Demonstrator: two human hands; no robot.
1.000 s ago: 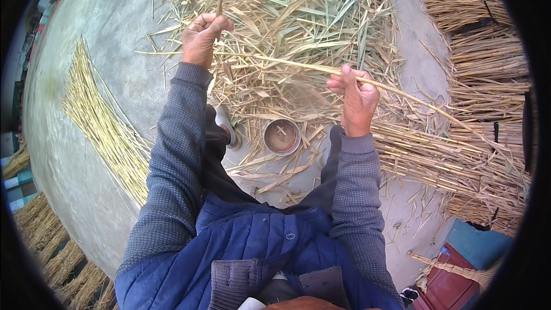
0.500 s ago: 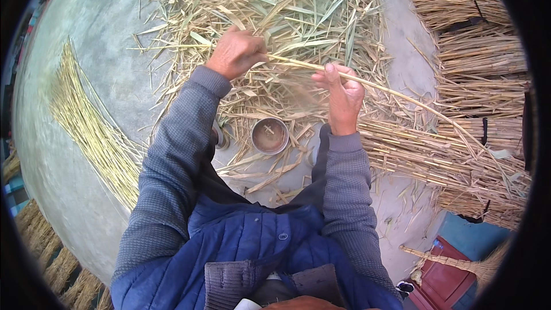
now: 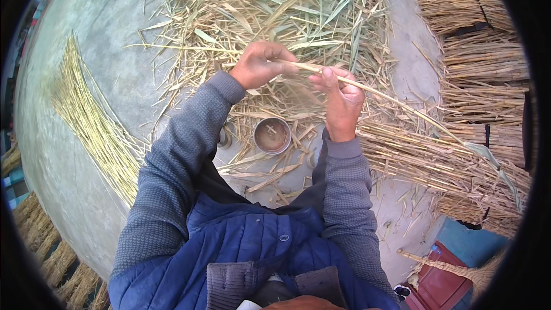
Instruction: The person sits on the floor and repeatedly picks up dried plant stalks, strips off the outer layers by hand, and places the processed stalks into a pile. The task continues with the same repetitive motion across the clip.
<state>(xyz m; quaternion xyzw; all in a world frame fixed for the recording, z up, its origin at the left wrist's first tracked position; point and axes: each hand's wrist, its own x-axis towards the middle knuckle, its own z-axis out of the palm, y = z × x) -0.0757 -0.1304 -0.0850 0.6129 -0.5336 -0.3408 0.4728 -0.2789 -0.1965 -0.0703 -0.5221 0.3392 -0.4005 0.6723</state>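
the left hand (image 3: 261,66) is grasping a long pale stalk (image 3: 310,68) with curled fingers, with its back turned upward, and the right hand (image 3: 342,95) is grasping the same stalk a little farther along, with its thumb lying on top. the stalk is held in the air over the near edge of a heap of dry leaves (image 3: 275,17), which covers the far middle part of the concrete floor (image 3: 115,51). the thin end appears to point toward the left edge of the floor, and the other end goes down to the right, above a thick bundle of stalks (image 3: 425,155), where a grey-green leaf (image 3: 485,152) hangs at it. toward the left edge of the floor lies a fan of thin yellowish stems (image 3: 97,126), and along the right edge are stacked bundles (image 3: 482,57). a round metal bowl (image 3: 281,143) stands between the feet, just before the near edge of the heap. to handle this stalk well, i think the right hand should support it lightly, so that it does not bend sharply, while the left fingers press evenly and move along its length, not across it. a dry stalk could split if it is twisted, and a leaf edge may cut bare skin, so a moderate pressure seems better to me.
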